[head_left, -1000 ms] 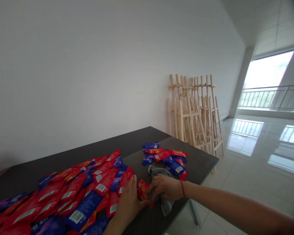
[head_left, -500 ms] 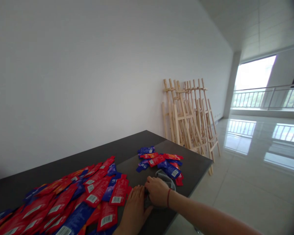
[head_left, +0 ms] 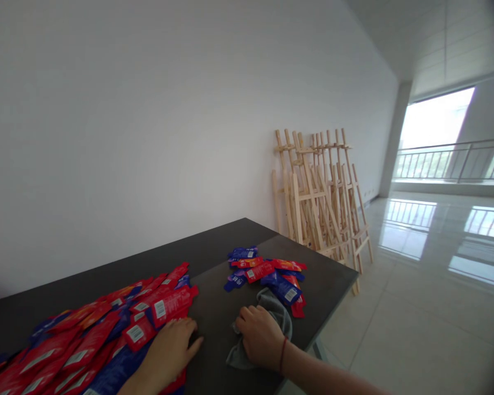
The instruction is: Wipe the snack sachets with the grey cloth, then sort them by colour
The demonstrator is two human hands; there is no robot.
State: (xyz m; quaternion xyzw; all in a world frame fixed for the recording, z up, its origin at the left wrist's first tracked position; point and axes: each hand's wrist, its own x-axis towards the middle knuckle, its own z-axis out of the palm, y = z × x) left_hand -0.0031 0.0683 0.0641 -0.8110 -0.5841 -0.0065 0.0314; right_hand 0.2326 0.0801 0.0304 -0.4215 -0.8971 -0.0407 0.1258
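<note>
Grey cloth [head_left: 239, 357] under your right hand [head_left: 261, 334], fingers curled down and clamped on it against the dark table [head_left: 214, 307]! Your hands are apart: over goes the left hand [head_left: 170, 343], thumb standing clear, no packet visible between thumb and fingers, lying on the edge of the big heap [head_left: 101, 340]. Red and blue packets crowd your left; just beyond the cloth, a small pile [head_left: 267, 271]. By my read you're partway: two groups formed, very uneven, and which one's finished I can't tell.
</note>
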